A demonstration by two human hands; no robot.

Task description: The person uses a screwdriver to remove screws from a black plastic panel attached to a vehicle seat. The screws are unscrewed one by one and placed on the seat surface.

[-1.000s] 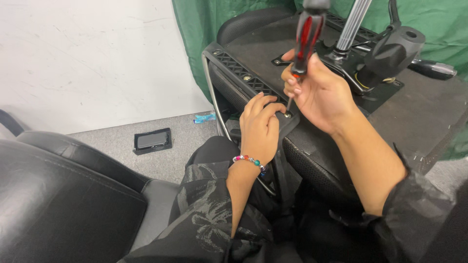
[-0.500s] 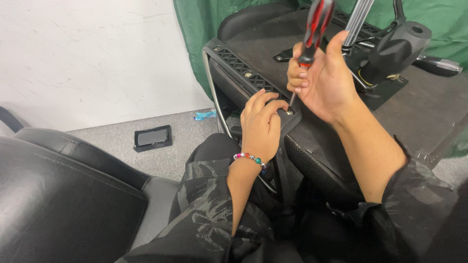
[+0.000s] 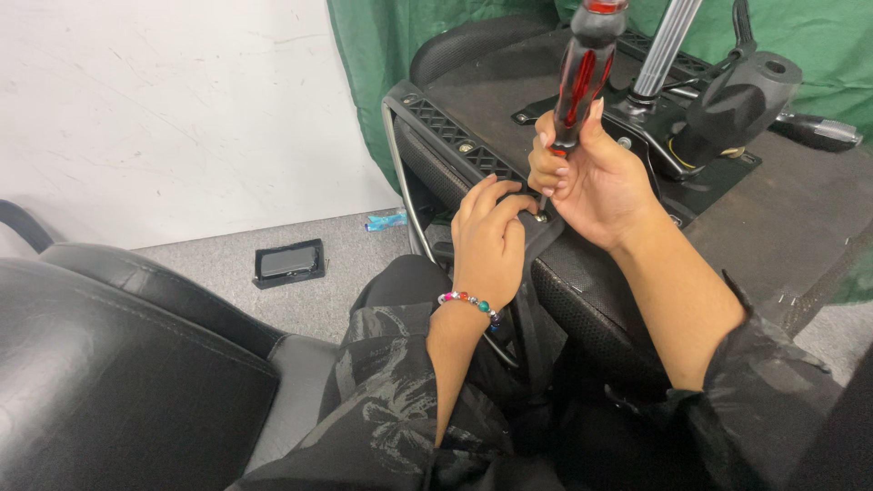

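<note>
Screwdriver (image 3: 579, 77), red and black, is gripped in the closed right hand (image 3: 596, 186), tip set on a screw (image 3: 541, 217) not yet finished, while the bracket (image 3: 536, 238) is pressed by the left hand's (image 3: 488, 241) curled fingers.

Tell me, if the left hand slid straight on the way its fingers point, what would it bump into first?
Probably the screwdriver tip and the right hand holding it: the left hand points up and right along the black chair base, and they sit just ahead. Depth is hard to judge.
</note>
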